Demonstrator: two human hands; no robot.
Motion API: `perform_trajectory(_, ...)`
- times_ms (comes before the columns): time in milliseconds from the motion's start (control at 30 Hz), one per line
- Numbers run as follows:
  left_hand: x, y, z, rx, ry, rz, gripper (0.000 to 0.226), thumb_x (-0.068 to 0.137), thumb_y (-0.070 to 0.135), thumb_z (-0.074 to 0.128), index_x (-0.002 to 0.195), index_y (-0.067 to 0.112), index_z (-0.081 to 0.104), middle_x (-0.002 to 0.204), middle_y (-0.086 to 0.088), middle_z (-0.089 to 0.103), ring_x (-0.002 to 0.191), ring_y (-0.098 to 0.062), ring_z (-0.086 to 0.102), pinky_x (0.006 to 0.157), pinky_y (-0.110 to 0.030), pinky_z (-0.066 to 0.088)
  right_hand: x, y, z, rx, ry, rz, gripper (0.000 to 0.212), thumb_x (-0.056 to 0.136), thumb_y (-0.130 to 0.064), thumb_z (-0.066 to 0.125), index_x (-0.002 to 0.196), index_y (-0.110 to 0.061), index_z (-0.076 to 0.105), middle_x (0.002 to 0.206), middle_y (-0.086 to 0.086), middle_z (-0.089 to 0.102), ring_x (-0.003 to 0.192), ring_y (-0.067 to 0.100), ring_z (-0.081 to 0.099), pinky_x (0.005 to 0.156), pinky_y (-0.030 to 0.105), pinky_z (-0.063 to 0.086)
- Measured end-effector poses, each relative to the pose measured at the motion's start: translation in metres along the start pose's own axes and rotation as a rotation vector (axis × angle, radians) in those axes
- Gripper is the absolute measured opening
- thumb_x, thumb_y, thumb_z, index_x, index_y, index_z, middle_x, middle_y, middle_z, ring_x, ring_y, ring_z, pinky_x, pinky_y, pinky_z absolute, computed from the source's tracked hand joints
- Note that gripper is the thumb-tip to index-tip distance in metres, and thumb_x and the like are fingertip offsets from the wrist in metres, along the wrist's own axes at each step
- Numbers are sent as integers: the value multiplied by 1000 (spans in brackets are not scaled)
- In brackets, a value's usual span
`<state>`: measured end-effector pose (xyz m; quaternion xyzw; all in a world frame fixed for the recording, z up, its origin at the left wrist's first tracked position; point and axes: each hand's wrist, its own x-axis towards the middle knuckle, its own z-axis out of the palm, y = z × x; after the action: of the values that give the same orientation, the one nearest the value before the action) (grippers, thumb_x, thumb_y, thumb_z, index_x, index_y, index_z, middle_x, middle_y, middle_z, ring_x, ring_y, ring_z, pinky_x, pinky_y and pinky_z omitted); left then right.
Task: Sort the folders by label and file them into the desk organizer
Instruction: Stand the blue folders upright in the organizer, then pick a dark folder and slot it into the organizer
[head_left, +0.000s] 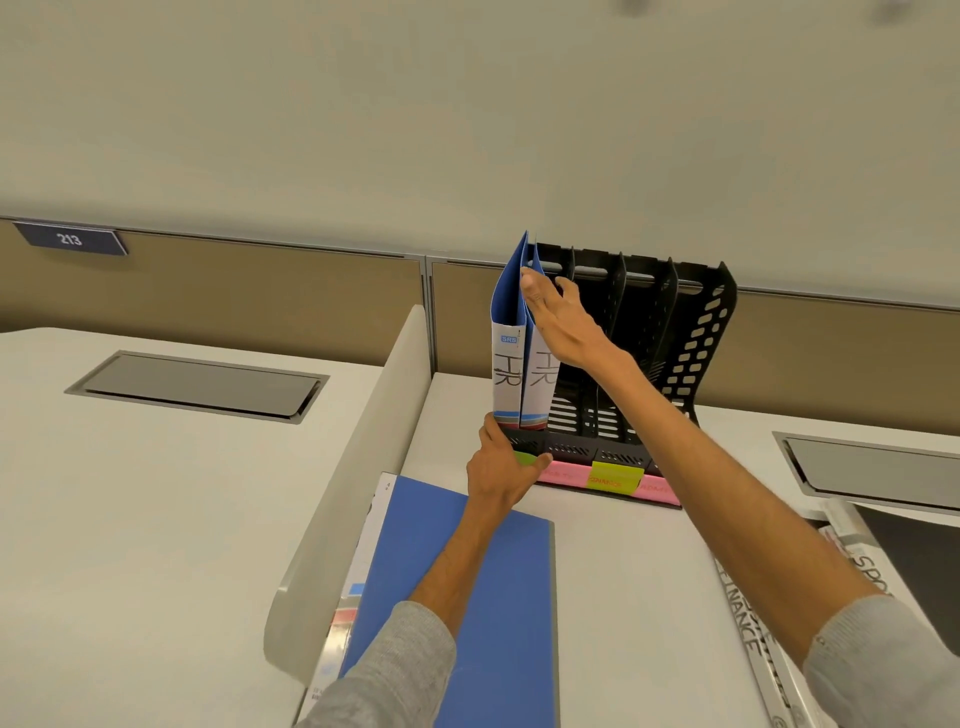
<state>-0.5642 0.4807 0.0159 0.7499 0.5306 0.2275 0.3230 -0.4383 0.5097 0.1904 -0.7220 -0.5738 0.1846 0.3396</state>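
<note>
Right hand (558, 317) is at the top of the right upright folder (540, 384). Thumb on its near face, fingers (565, 287) curled over the top edge, so a pinch grip.

That folder stands in the leftmost slot of the organizer (696, 338), touching the left upright folder (506, 364).

Left hand (501, 470) braces the organizer's front-left corner. Thumb up along the left side, fingers spread flat on the front lip beside the sticky labels (613, 480), holding nothing.

Organizer sits at the counter's (623, 571) back edge; slots right of the folders are open.

Flat blue folder (498, 597) lies at the near-left, under the left forearm, just beside the divider panel (363, 467). Folders marked FINANCE (748, 623) at the near-right. Bare counter between them.
</note>
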Motion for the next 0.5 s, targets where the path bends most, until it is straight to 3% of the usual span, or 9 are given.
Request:
perform_trajectory(100, -11, 2, -7, 11, -4, 16, 92, 80, 50, 72, 146, 13, 20, 143, -6, 40, 120, -23, 55, 93, -38, 52, -9, 5, 2, 155, 81, -76, 56, 100, -60, 16, 150, -39, 22, 157, 12, 21, 133, 36, 42, 104, 48, 40)
perform_trajectory(167, -18, 2, -11, 27, -8, 39, 88, 82, 46, 71, 146, 12, 21, 142, -6, 41, 119, -22, 55, 90, -36, 53, -21, 12, 3, 198, 154, -108, 51, 103, -53, 18, 151, -37, 16, 157, 12, 24, 136, 32, 36, 99, 38, 33)
perform_trajectory(367, -45, 11, -21, 10, 15, 87, 74, 90, 28, 65, 146, 10, 21, 141, -9, 42, 118, -24, 58, 89, -37, 54, -67, 42, 7, 204, 192, 18, 58, 102, -54, 23, 154, -31, 11, 159, 11, 24, 143, 31, 28, 111, 51, 28)
perform_trajectory(500, -64, 20, -22, 25, 32, 85, 69, 91, 20, 62, 146, 9, 22, 141, -11, 43, 118, -27, 57, 88, -38, 55, -105, 66, 15, 160, 135, 144, 62, 100, -57, 25, 153, -27, 15, 157, 15, 28, 140, 33, 34, 113, 53, 31)
